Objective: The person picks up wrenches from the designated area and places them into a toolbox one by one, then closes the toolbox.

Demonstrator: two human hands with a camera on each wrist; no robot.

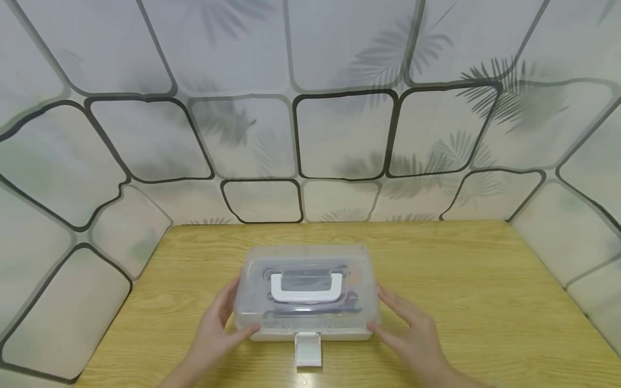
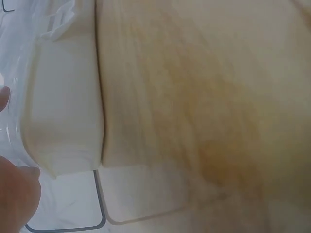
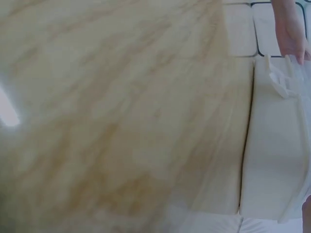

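Note:
A plastic storage box [image 1: 310, 320] with a clear lid and white base sits on the table. Its white carry handle [image 1: 306, 296] lies flat on the lid, and a white latch [image 1: 308, 350] hangs flipped down at the front. Dark tool-like shapes show dimly through the lid. My left hand [image 1: 213, 328] grips the left end, thumb at the front corner. At the opposite end my right hand [image 1: 417, 331] holds the box, thumb on the front right corner. The left wrist view shows the box's pale front wall [image 2: 65, 102]; the right wrist view shows it too [image 3: 274, 150].
The wood-grain table [image 1: 461, 280] extends around the box on all sides. Behind it and along both sides stand walls [image 1: 344, 134] covered with a stone-outline and leaf pattern. Light reflects off the table near the front.

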